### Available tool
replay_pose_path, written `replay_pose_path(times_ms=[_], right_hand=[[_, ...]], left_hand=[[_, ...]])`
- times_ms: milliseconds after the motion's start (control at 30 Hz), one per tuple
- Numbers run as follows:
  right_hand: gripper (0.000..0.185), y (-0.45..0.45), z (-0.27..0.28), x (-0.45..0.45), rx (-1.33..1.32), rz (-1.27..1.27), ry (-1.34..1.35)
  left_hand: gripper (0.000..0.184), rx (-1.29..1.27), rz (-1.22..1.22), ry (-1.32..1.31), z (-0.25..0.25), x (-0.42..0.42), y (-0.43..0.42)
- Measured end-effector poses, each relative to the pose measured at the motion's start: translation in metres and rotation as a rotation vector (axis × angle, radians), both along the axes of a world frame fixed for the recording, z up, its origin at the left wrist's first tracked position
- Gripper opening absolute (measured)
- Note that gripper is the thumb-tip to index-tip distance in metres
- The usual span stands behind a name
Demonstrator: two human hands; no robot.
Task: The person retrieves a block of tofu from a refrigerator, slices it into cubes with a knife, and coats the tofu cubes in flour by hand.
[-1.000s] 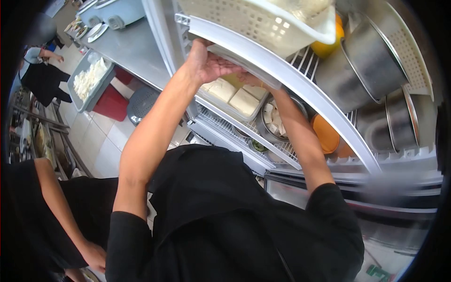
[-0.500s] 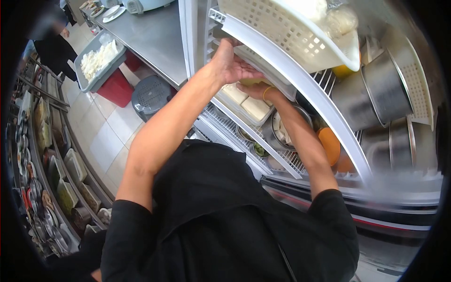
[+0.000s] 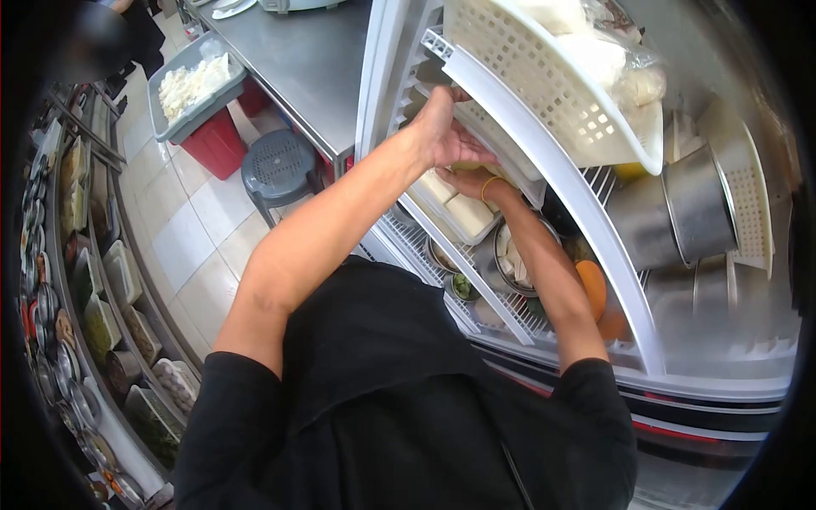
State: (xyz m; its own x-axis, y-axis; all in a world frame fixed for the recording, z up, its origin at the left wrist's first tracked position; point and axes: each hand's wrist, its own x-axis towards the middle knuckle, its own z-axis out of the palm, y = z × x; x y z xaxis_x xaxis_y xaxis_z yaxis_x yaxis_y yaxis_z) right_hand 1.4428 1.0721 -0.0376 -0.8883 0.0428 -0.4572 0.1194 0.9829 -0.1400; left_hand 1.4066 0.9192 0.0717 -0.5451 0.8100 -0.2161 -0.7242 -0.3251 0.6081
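Head view: the tray [image 3: 510,153] lies in the fridge [image 3: 384,76], above white blocks [image 3: 467,214]. Left hand [image 3: 444,140] is open beside it; right hand [image 3: 467,181] is partly hidden, grip undeterminable. Tray appears light, stiff, best held at opposite rims; blocks appear soft, fragile.

Pale tiled floor [image 3: 194,204], lit brightly. A steel table [image 3: 293,72] stands against the refrigerator [image 3: 380,93]; a grey stool [image 3: 279,166] sits beside the table. A red bin [image 3: 214,144] stands near the stool; at far left, a long counter [image 3: 127,340] holds containers.
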Motion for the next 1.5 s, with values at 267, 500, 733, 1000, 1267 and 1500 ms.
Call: replay_pose_path(times_ms=[267,500,733,1000,1267,1500], right_hand=[[0.066,0.001,0.003,0.003,-0.07,0.09,0.148],[0.061,0.001,0.011,0.004,-0.062,0.077,0.094],[0.076,0.003,0.014,-0.001,-0.049,0.139,0.124],[0.092,0.013,0.034,0.021,-0.106,0.25,-0.039],[0.079,0.014,0.018,0.061,-0.345,-0.131,0.216],[0.077,0.016,0.011,0.061,-0.3,-0.171,0.177]], left_hand=[[0.053,-0.034,0.021,-0.028,0.008,0.006,-0.004],[0.053,-0.012,0.017,-0.027,0.0,0.0,0.0],[0.053,-0.037,0.038,-0.052,-0.001,0.002,0.001],[0.054,0.026,0.001,-0.026,-0.005,0.001,-0.001],[0.057,0.019,-0.011,-0.058,-0.013,-0.005,0.004],[0.07,-0.056,0.016,-0.022,-0.004,0.004,0.001]])
